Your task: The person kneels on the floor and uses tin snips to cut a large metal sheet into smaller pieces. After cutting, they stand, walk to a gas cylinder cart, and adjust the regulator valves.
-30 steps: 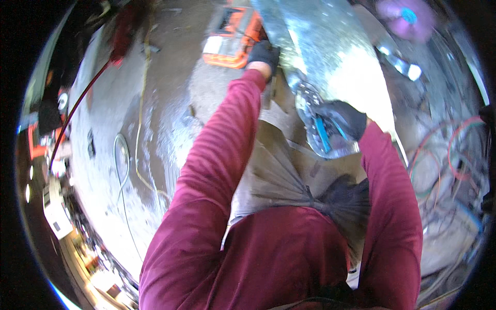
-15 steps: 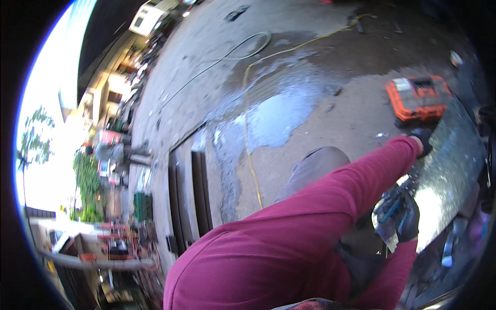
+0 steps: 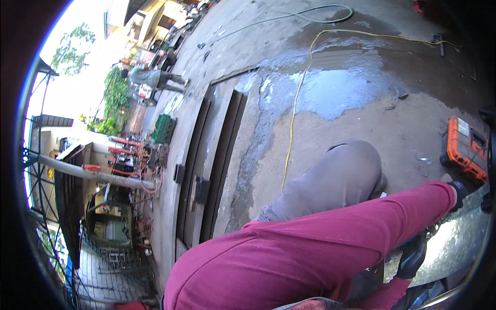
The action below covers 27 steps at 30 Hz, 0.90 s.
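My left arm in its magenta sleeve stretches across to the right. At its end my left hand [image 3: 458,195], in a dark glove, is at the edge of a shiny grey metal sheet [image 3: 452,245]; its fingers are hidden. Below that forearm is my right hand [image 3: 412,258], also in a dark glove, beside the same sheet. The forearm covers part of it, so what its fingers do or hold does not show. My bent knee in grey trousers [image 3: 356,160] is left of the sheet. An orange and black toolbox [image 3: 460,150] stands just beyond my left hand.
A yellow cord [image 3: 295,113] crosses the wet concrete by a puddle [image 3: 333,93]. Farther off lies a pale hose [image 3: 289,15]. Sunken metal rails [image 3: 222,160] run to the left. Another person [image 3: 147,77] bends over near a green crate [image 3: 164,129].
My view has swung, so the toolbox, sheet and both hands sit farther right and lower. The left forearm now covers more of the right hand.
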Available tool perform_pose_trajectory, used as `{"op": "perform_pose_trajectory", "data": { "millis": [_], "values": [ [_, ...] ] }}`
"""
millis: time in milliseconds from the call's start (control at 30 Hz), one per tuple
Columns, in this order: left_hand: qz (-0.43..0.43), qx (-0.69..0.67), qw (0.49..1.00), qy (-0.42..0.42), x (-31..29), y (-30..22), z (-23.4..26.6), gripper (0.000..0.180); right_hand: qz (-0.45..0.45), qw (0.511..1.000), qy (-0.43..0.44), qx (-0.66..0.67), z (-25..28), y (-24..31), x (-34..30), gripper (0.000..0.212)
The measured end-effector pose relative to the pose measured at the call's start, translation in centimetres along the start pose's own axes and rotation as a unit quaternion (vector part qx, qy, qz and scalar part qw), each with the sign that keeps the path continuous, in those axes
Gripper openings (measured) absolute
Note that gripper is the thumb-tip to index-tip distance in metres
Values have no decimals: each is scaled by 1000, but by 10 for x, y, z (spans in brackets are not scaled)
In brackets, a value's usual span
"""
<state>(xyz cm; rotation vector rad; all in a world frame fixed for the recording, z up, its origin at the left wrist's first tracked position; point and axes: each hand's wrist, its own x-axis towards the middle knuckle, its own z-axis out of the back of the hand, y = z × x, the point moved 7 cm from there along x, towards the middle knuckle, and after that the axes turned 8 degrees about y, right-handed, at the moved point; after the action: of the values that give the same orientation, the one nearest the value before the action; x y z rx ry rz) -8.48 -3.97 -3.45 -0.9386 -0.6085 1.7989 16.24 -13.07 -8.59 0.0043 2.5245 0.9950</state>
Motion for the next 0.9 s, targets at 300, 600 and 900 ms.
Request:
{"op": "perform_pose_trajectory", "data": {
  "millis": [300, 600, 900],
  "values": [
    [-10, 66, 996, 55, 4, 14, -4, 47, -3, 998, -39, -47, 9, 4, -14, 47],
    [-31, 171, 978, 114, 23, 2, -33, 46, -20, 999, -25, -34, 8, 10, -25, 42],
    [-25, 239, 961, 138, 34, -2, -40, 44, -24, 999, -30, -22, 15, 6, -23, 43]
  ]
}}
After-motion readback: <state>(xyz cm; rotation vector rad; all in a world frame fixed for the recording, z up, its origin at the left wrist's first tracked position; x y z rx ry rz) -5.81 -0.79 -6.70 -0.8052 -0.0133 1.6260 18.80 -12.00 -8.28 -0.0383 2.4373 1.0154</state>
